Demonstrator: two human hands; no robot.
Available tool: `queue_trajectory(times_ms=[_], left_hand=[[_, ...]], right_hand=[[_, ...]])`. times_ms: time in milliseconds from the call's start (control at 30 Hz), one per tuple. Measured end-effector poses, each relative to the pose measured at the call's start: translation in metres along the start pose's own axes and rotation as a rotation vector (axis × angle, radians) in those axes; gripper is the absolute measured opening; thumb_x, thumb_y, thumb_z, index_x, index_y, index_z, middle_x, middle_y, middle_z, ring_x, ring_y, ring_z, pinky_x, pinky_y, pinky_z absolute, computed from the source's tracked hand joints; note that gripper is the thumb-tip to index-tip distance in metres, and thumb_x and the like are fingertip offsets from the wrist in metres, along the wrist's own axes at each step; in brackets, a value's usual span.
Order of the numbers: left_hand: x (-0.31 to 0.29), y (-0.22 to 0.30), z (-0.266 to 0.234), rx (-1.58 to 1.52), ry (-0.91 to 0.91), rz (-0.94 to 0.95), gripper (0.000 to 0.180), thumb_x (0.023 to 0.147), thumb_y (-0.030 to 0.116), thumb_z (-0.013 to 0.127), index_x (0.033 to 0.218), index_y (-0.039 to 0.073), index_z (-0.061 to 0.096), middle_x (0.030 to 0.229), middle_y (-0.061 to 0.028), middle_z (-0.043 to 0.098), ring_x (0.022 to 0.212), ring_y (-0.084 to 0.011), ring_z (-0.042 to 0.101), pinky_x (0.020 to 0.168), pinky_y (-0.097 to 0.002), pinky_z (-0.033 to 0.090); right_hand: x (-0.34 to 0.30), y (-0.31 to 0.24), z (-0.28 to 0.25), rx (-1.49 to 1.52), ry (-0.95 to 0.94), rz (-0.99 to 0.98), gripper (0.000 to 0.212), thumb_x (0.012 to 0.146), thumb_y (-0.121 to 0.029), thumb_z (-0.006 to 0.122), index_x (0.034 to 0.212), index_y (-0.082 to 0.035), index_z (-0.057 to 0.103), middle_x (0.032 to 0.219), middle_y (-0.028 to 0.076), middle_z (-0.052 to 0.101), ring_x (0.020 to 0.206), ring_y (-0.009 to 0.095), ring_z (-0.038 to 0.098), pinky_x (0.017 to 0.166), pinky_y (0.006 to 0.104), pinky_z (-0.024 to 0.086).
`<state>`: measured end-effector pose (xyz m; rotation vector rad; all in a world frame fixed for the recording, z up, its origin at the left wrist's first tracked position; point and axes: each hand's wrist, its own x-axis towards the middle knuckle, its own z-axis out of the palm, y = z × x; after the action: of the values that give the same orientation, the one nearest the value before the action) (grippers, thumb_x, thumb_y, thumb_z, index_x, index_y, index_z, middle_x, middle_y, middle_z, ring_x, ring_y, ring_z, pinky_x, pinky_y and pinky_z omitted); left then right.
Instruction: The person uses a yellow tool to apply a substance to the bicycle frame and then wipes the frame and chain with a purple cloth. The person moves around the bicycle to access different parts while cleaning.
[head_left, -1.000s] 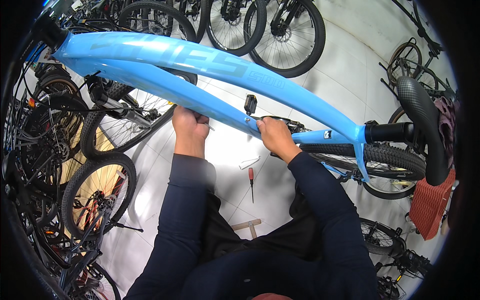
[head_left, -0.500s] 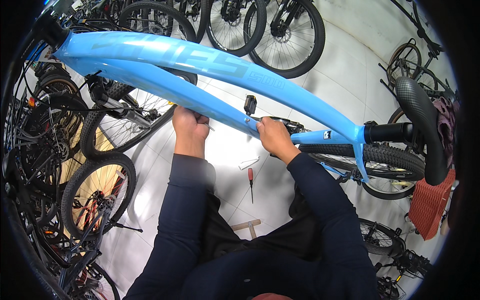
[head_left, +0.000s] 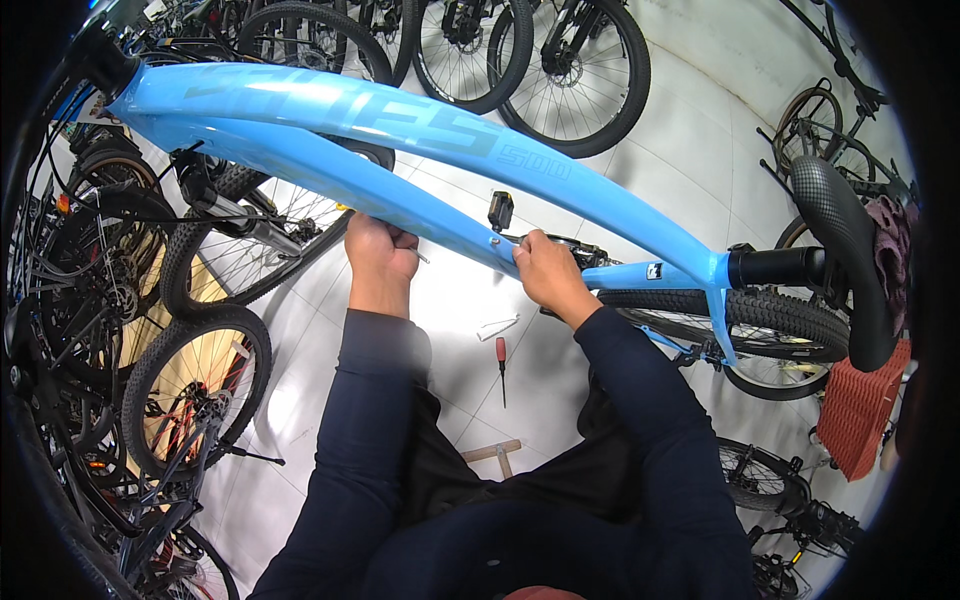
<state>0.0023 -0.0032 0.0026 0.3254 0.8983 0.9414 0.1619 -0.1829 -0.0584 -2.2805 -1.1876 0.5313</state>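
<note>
A light blue bicycle frame crosses in front of me, its saddle at the right. My left hand is closed under the lower tube, and a thin metal tool pokes out beside its fingers; most of it is hidden. Against the rear end of that tube, my right hand grips with its thumb on the near side. Its other fingers are partly hidden. A small bolt shows in the tube just left of the right thumb. Behind it is a black pedal.
On the tiled floor below my hands lie a red-handled screwdriver, a small pale object and a T-shaped wooden piece. Bicycles crowd the left, including a wheel, and others stand behind. A red ridged board is at right.
</note>
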Motion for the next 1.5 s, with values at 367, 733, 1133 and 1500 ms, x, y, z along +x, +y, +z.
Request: queue_trajectory(times_ms=[367,733,1133,1500], left_hand=[[0.0005,0.0001,-0.0031,0.002,-0.037,0.009,0.025,0.104,0.019,0.042,0.085,0.015,0.057,0.066,0.0049,0.050,0.050,-0.0065,0.039,0.042,-0.0220,0.020],[0.0000,0.0010,-0.0026,-0.014,-0.038,0.009,0.024,0.104,0.020,0.043,0.085,0.016,0.057,0.066,0.0050,0.051,0.050,-0.0065,0.041,0.042,-0.0225,0.020],[-0.0027,0.0023,0.0001,-0.019,-0.011,0.006,0.024,0.104,0.019,0.043,0.084,0.016,0.057,0.065,0.0059,0.048,0.050,-0.0060,0.038,0.042,-0.0223,0.019],[0.0001,0.0020,-0.0022,-0.018,-0.036,0.011,0.024,0.103,0.017,0.042,0.085,0.016,0.057,0.066,0.0052,0.048,0.050,-0.0059,0.038,0.042,-0.0220,0.020]], right_hand=[[-0.0008,-0.0025,0.0008,-0.005,-0.013,-0.010,0.036,0.103,-0.031,0.051,0.101,0.004,0.061,0.092,0.031,0.070,0.091,0.049,0.067,0.084,0.0564,0.051],[0.0004,-0.0015,0.0001,-0.038,-0.039,-0.015,0.038,0.103,-0.032,0.052,0.100,0.005,0.062,0.092,0.031,0.070,0.090,0.049,0.067,0.084,0.0565,0.051],[0.0002,-0.0040,-0.0005,-0.043,-0.033,0.026,0.041,0.103,-0.034,0.050,0.097,0.005,0.062,0.090,0.031,0.070,0.089,0.050,0.067,0.083,0.0568,0.051],[0.0012,-0.0043,0.0007,-0.028,-0.035,0.021,0.040,0.104,-0.033,0.049,0.096,0.004,0.064,0.091,0.030,0.070,0.091,0.049,0.067,0.084,0.0562,0.051]])
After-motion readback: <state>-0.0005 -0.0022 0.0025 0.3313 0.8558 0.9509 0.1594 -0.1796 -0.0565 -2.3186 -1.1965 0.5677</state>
